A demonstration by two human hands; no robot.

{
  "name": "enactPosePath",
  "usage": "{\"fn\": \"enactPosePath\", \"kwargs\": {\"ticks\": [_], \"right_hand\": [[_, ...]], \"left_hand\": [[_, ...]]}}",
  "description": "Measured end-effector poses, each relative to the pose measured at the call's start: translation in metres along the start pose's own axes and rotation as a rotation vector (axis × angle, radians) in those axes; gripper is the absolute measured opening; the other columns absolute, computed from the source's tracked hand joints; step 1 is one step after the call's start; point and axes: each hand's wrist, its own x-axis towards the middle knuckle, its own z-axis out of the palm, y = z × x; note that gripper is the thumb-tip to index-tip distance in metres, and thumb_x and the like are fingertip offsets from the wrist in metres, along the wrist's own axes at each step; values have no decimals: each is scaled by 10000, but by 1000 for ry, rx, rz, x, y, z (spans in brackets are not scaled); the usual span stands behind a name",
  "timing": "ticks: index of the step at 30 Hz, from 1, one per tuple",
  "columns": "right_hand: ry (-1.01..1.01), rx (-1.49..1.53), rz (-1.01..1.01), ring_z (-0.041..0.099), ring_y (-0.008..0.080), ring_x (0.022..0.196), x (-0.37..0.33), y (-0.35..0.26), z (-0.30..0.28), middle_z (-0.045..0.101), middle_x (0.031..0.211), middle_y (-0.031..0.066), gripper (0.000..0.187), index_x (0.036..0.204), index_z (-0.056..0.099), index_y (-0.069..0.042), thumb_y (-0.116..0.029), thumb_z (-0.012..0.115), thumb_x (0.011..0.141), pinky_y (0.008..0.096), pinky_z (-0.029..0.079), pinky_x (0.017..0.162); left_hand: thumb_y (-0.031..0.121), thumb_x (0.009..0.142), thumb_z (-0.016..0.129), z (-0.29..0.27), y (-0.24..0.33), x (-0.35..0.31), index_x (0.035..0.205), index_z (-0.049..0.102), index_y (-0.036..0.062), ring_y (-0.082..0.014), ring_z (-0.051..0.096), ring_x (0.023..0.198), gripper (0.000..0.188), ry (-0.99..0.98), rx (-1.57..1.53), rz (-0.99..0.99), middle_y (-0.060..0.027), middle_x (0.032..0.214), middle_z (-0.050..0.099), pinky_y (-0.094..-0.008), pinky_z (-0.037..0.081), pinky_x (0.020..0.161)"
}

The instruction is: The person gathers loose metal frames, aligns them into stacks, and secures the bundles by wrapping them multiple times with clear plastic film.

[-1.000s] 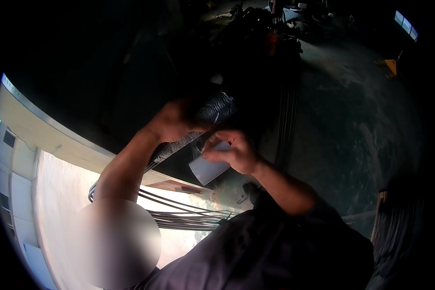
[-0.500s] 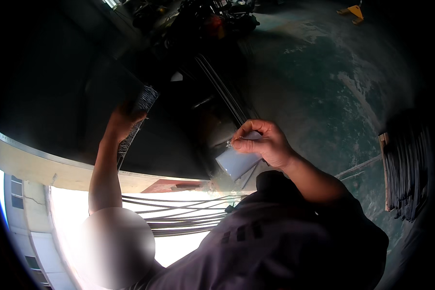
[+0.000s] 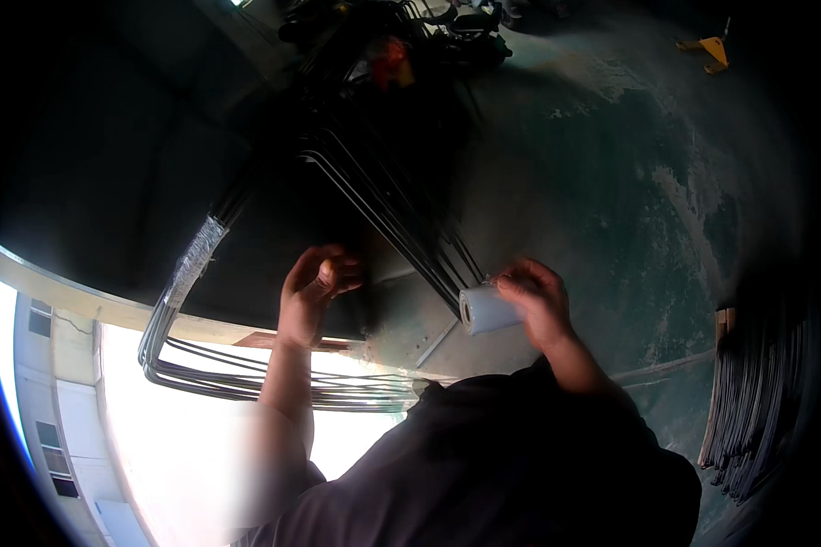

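Note:
A bundle of thin dark bent rods (image 3: 374, 208) runs in a loop before me. On its left side, a short stretch is wound with clear plastic film (image 3: 194, 260). My left hand (image 3: 317, 290) is off the bundle, inside the loop, fingers loosely bent with nothing visible in them. At the rods' right side, my right hand (image 3: 540, 299) grips a roll of clear plastic film (image 3: 491, 310), whose hollow core end faces left. Part of the roll is hidden behind that hand's fingers.
A stack of thin dark rods (image 3: 757, 401) lies at the far right on a worn green floor (image 3: 611, 210). A yellow pallet-jack-like piece (image 3: 705, 53) is at the back right. Dark cluttered equipment (image 3: 401, 55) stands at the back. Bright daylight comes from the lower left.
My left hand has let go of the film-wrapped part and moved right. That wrapped part now sits lower and further left. My right hand and the roll have shifted right, and the roll has turned.

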Motion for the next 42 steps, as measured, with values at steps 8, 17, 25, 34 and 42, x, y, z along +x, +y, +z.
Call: {"fn": "enactPosePath", "kwargs": {"ticks": [8,17,25,34,42], "right_hand": [[30,-315,-376,662,149,1020,53,-69,-57,712,1091,66,343,1249,643,-27,-90,805,953,334,539,936],[46,-567,-539,658,180,1031,201,-98,-121,665,1123,87,429,1322,600,-18,-137,810,968,343,543,914],[27,-669,-406,666,221,1064,387,-129,-130,662,1151,118,469,1347,584,-9,-150,816,965,378,550,928],[-520,-990,-476,652,337,1194,584,-149,-142,634,1316,208,701,1413,537,15,-160,894,835,457,533,1014],[-241,-608,186,732,206,959,800,-118,-191,745,1128,174,658,1340,606,94,-262,882,860,372,609,747]], "left_hand": [[689,884,761,228,-93,69,1517,528,58,-393,526,1425,923,-418,-680,-473,-185,1519,558,-649,417,1188],[550,877,846,300,-144,237,1495,586,148,-399,510,1459,782,-485,-1138,-432,-157,1511,600,-656,399,1199],[552,924,795,309,-139,413,1441,610,108,-366,545,1405,707,-425,-1289,-438,-146,1474,622,-588,406,1185],[517,984,735,281,-133,579,1399,613,83,-387,569,1364,613,-72,-1262,-357,-157,1408,645,-569,398,1208],[599,1093,516,287,-153,719,1522,392,-79,-460,511,1388,812,310,-932,-564,-287,1476,537,-650,422,1203]]}}
